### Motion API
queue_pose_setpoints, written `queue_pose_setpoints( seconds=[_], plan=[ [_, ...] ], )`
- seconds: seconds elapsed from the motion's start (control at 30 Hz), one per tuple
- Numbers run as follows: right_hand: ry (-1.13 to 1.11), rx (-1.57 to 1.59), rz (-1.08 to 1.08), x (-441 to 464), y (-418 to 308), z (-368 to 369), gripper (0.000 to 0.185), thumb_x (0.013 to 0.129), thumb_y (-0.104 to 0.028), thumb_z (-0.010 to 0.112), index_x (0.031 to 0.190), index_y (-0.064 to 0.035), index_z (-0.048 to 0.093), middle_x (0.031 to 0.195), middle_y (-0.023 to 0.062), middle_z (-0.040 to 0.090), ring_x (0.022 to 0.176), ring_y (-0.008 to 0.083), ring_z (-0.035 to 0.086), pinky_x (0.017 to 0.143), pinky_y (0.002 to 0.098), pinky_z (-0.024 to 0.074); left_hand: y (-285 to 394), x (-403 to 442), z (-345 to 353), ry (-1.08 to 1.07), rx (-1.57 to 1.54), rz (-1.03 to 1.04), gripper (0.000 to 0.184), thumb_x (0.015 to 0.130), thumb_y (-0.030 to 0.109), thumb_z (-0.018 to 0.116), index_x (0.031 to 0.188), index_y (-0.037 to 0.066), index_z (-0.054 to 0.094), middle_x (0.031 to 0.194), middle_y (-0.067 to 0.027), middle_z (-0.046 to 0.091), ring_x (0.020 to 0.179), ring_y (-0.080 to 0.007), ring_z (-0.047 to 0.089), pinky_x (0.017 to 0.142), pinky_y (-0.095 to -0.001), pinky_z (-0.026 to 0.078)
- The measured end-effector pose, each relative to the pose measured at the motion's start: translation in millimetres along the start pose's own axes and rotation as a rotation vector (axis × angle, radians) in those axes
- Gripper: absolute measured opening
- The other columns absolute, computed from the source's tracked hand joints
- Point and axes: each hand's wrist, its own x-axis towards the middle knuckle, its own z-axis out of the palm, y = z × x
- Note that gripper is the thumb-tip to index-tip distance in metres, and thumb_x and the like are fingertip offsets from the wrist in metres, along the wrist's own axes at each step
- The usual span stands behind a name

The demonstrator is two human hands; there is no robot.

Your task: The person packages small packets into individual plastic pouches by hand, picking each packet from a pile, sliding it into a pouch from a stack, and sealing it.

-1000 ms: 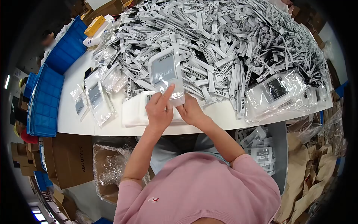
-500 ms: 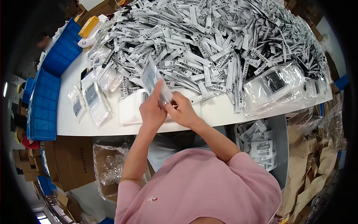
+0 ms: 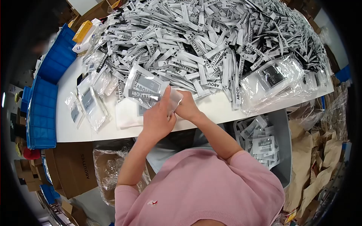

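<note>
A clear pouch with a grey printed panel (image 3: 148, 83) is held between my two hands above the table's front edge. My left hand (image 3: 158, 119) grips its lower edge, with the index finger stretched along its face. At the pouch's right end, my right hand (image 3: 185, 106) is closed on it, its fingertips partly hidden. Across the pouch lies a narrow strip lettered ABOUTYES (image 3: 141, 94); whether it is inside or in front I cannot tell. Beneath the pouch, a white stack of pouches (image 3: 126, 115) rests on the white table (image 3: 196, 126).
A big heap of ABOUTYES strips (image 3: 211, 41) covers the table's back. Clear bags (image 3: 273, 81) lie at the right, others (image 3: 90, 103) at the left beside blue bins (image 3: 41, 113). A grey tub with packets (image 3: 281, 150) and a cardboard box (image 3: 71, 165) stand below the edge.
The pouch has tipped left and lower, and the lettered strip now shows across it. Both hands have come closer together around the pouch's lower end. The view has shifted slightly.
</note>
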Motion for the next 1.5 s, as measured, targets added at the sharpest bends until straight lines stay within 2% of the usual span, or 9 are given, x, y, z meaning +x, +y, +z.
queue_pose_setpoints(
  seconds=[0.17,0.27,0.47,0.63,0.97,1.07,1.2,1.4,1.5],
  plan=[
    [-0.178,-0.027,0.025,2.1,-8.2,-16.2,0.02,0.074,-0.009,0.063,0.092,-0.0021,0.064,0.076,0.0098,0.065,0.068,0.0153,0.059,0.064,0.0293,0.0466,-9.4,28.5,-52.5,0.024,0.167,0.327,0.071,0.068,0.006,0.058,0.134,0.004,0.033,0.101,-0.0155,0.056,0.1,-0.0307,0.047,0.093,-0.0389,0.033],
    [-0.351,-0.04,0.107,4.5,-14.3,-20.3,0.021,0.078,-0.013,0.061,0.096,-0.0014,0.063,0.078,0.0053,0.064,0.068,0.0123,0.056,0.064,0.0262,0.0456,-8.7,45.7,-75.3,-0.447,-0.103,-0.129,0.047,0.067,0.004,0.061,0.113,-0.002,0.055,0.085,-0.0115,0.063,0.081,-0.0226,0.06,0.075,-0.0313,0.046],
    [-0.379,0.498,0.452,5.7,-21.7,-43.0,0.022,0.082,-0.016,0.061,0.096,0.0002,0.063,0.081,0.0016,0.063,0.069,0.0057,0.052,0.061,0.0231,0.0433,-43.7,42.5,-60.2,-0.394,-0.259,-0.291,0.017,0.07,0.005,0.065,0.082,-0.005,0.062,0.066,-0.0008,0.057,0.062,-0.0046,0.049,0.055,-0.0221,0.042],
    [-0.327,0.058,0.163,1.1,-26.6,-23.4,0.019,0.081,-0.017,0.062,0.09,0.0,0.064,0.072,0.0003,0.061,0.063,0.0046,0.05,0.055,0.0225,0.0417,-43.8,32.6,-44.6,-0.397,-0.508,-0.314,0.016,0.08,0.012,0.063,0.075,-0.002,0.063,0.06,0.0037,0.052,0.053,-0.0018,0.04,0.046,-0.0203,0.032],
    [-0.319,-0.132,0.15,-10.7,-30.8,-32.3,0.017,0.08,-0.017,0.061,0.079,-0.0001,0.061,0.066,0.0076,0.058,0.059,0.014,0.053,0.054,0.0302,0.0422,-55.0,8.0,-21.5,-0.143,-0.581,-0.322,0.012,0.078,0.009,0.061,0.073,-0.002,0.063,0.056,0.002,0.051,0.048,-0.0049,0.041,0.044,-0.0249,0.033],
    [-0.348,-0.517,-0.25,-15.5,-25.3,-35.3,0.015,0.08,-0.016,0.058,0.075,-0.0017,0.057,0.066,0.0116,0.057,0.06,0.0269,0.055,0.056,0.0368,0.0426,-28.2,9.3,-24.4,0.157,-0.067,0.144,0.003,0.071,0.009,0.062,0.071,0.006,0.064,0.074,-0.0086,0.061,0.063,-0.0236,0.057,0.054,-0.036,0.044],
    [-0.32,-0.535,-0.23,-22.8,-35.0,-27.7,0.014,0.081,-0.016,0.057,0.074,-0.0035,0.057,0.068,0.0127,0.056,0.063,0.0311,0.054,0.056,0.0389,0.0424,-14.8,10.9,-25.1,-0.091,0.126,0.314,0.009,0.068,0.013,0.068,0.068,0.007,0.063,0.064,-0.0065,0.057,0.06,-0.0259,0.056,0.051,-0.0358,0.044],
    [-0.287,-0.545,-0.173,-51.4,-37.4,-121.0,0.016,0.077,-0.017,0.066,0.075,-0.0017,0.061,0.064,0.0088,0.056,0.056,0.0234,0.051,0.051,0.0336,0.0393,-30.7,4.9,-14.5,-0.307,0.024,-0.111,0.02,0.071,0.025,0.068,0.065,0.006,0.062,0.063,-0.0084,0.059,0.058,-0.0287,0.057,0.054,-0.0378,0.044],
    [-0.2,-0.882,0.273,-79.3,-64.2,-218.5,0.021,0.073,-0.02,0.069,0.079,-0.0015,0.063,0.067,0.0102,0.058,0.061,0.0213,0.055,0.056,0.0323,0.0438,-72.3,-16.6,-13.9,-0.174,-0.02,-0.137,0.018,0.067,0.022,0.072,0.075,0.007,0.064,0.071,-0.0069,0.062,0.068,-0.0259,0.059,0.061,-0.0356,0.047]
  ],
)
